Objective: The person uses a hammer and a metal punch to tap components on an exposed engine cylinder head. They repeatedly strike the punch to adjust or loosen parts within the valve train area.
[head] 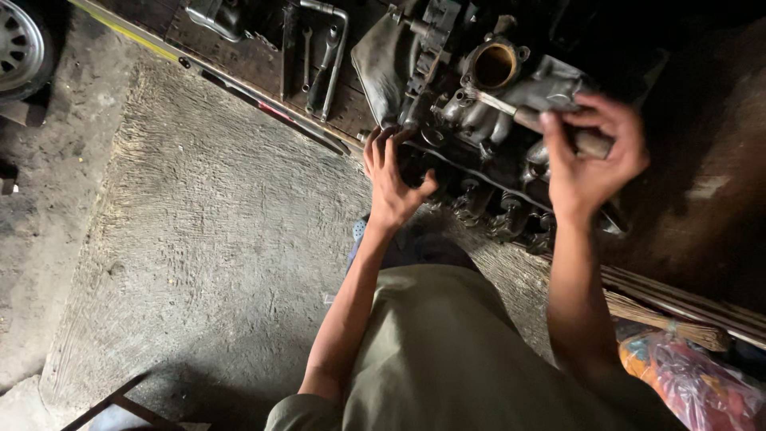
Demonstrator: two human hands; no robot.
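A dark, greasy engine block point(487, 96) with a round brass-coloured opening point(495, 65) lies on the ground ahead of me. My left hand point(392, 179) rests on the engine's near left side, fingers spread against the metal and holding nothing. My right hand point(594, 156) is closed around the wooden handle of a tool point(586, 142), whose metal shaft point(499, 102) reaches left across the engine toward the intake pipes. My knees in olive trousers point(447, 351) fill the lower middle.
Several wrenches point(323, 52) lie on a dark wooden board at the top. A car wheel point(20, 44) sits at the top left. A straw broom point(666, 319) and a colourful plastic bag point(694, 383) lie at the lower right. Rough concrete floor point(207, 223) spreads to the left.
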